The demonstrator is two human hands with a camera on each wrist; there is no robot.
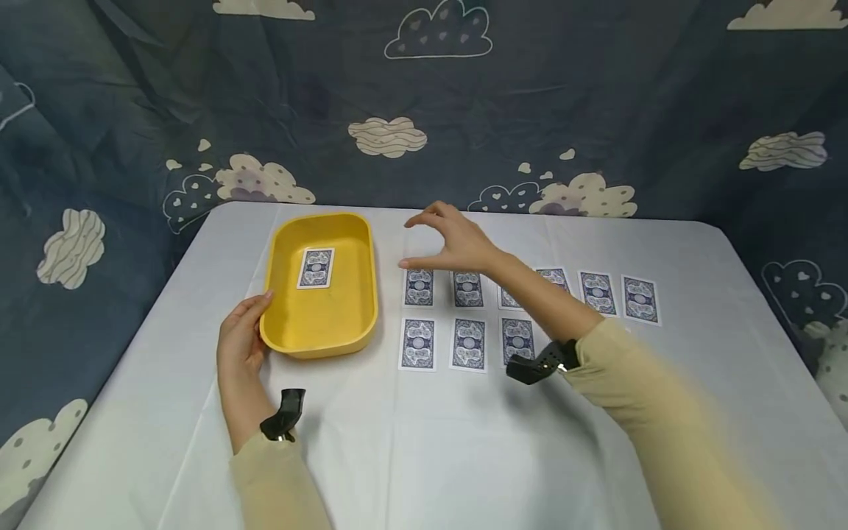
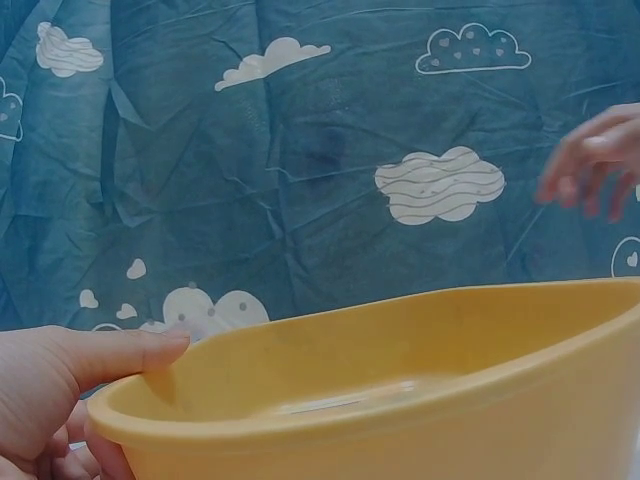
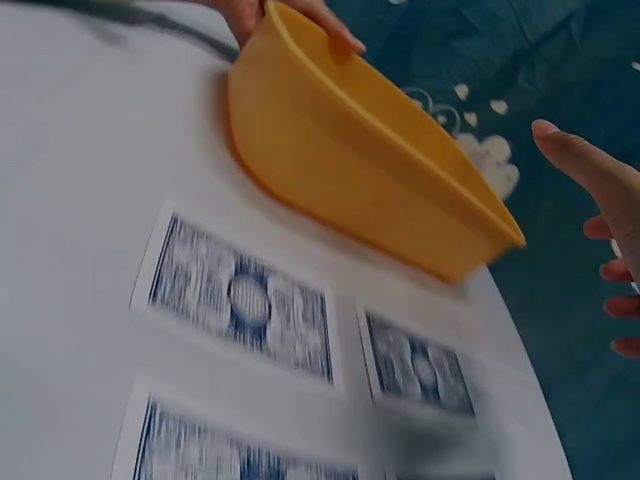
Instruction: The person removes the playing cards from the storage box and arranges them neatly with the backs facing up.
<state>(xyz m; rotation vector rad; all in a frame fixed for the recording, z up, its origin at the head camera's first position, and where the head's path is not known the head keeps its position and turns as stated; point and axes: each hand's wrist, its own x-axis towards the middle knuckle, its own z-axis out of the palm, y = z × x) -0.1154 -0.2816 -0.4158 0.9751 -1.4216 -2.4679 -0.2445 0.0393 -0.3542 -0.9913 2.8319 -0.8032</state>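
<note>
My left hand [image 1: 245, 335] grips the near-left rim of a yellow plastic tray [image 1: 322, 337], thumb over the edge and fingers beneath, as the left wrist view shows. Inside the tray lies one playing card [image 1: 316, 268], its blue patterned back up. My right hand [image 1: 453, 239] hovers over the table to the right of the tray, thumb and fingers spread apart with nothing between them. Below it, face-down cards lie in two rows; the closest are a back-row card [image 1: 419, 288] and its neighbour [image 1: 467, 290]. My right forearm covers part of some cards.
The front row holds a card at its left [image 1: 418, 344], one in the middle [image 1: 469, 344] and one at its right [image 1: 517, 338]. The back row runs on to a far-right card [image 1: 640, 299]. A white cloth [image 1: 437, 456] covers the table; a dark cloud-print curtain [image 1: 424, 96] hangs behind.
</note>
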